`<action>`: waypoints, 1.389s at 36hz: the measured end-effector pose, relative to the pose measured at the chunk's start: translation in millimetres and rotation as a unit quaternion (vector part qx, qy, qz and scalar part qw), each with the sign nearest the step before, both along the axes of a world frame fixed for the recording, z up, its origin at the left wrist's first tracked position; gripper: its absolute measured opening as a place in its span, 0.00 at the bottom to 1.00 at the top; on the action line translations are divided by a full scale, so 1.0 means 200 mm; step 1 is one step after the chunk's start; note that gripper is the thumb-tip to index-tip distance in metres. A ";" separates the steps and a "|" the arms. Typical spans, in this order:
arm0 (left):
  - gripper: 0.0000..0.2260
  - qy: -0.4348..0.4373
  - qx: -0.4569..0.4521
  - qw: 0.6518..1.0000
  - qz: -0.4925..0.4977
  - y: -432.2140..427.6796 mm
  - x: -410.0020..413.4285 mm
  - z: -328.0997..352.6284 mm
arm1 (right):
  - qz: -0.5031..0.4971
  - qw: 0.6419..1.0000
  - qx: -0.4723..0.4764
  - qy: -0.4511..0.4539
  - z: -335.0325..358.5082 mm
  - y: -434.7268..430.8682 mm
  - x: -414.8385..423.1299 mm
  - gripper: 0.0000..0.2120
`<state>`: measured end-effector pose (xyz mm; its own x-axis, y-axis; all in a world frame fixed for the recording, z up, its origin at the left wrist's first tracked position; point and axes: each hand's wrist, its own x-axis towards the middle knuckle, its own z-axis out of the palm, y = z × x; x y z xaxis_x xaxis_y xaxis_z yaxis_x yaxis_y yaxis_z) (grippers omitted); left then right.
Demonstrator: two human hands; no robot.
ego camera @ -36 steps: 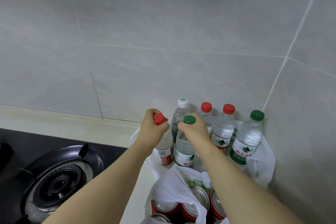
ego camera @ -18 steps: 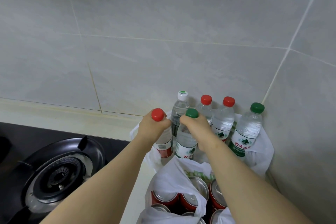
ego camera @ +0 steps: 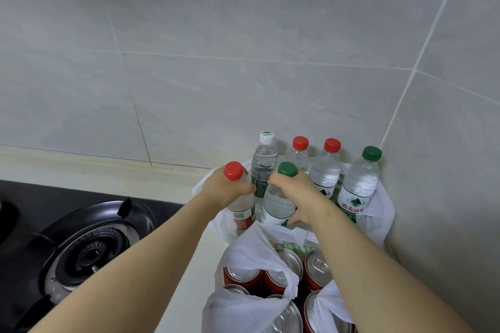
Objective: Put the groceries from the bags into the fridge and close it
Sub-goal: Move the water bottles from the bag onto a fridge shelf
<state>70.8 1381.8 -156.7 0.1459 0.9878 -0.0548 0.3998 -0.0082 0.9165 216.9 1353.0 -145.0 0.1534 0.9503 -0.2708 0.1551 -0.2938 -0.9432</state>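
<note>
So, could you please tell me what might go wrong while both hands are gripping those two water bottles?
1. The left hand grips the red-capped bottle and the right hand the green-capped bottle high up; either might slip or swing.
2. The white-capped bottle stands right behind them and could be knocked over.
3. The open bag of cans sits directly in front, so a bottle pulled back low could catch it.

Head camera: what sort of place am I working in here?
Probably a home kitchen: a gas burner sits in a black hob, grey tiled walls meet in a corner, and bagged water bottles and drink cans stand on the counter.
</note>
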 end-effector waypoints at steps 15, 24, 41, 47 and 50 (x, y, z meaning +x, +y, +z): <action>0.09 -0.140 0.081 0.981 0.105 -0.21 0.00 0.03 | -0.058 0.995 0.050 0.068 0.02 -0.23 -0.01 0.07; 0.13 -0.256 0.205 0.932 0.153 -0.39 -0.13 0.31 | -0.082 0.977 0.186 0.059 0.18 -0.42 -0.11 0.13; 0.09 -0.215 0.298 0.876 0.313 -1.06 -0.72 0.46 | 0.107 0.957 0.224 0.151 0.41 -0.95 -0.62 0.15; 0.10 -0.179 0.268 0.871 0.371 -1.35 -0.99 0.34 | 0.205 0.952 0.167 0.154 0.28 -1.10 -0.87 0.16; 0.11 -0.165 0.244 0.859 0.420 -1.54 -1.13 0.26 | 0.256 0.945 0.145 0.145 0.20 -1.20 -1.03 0.16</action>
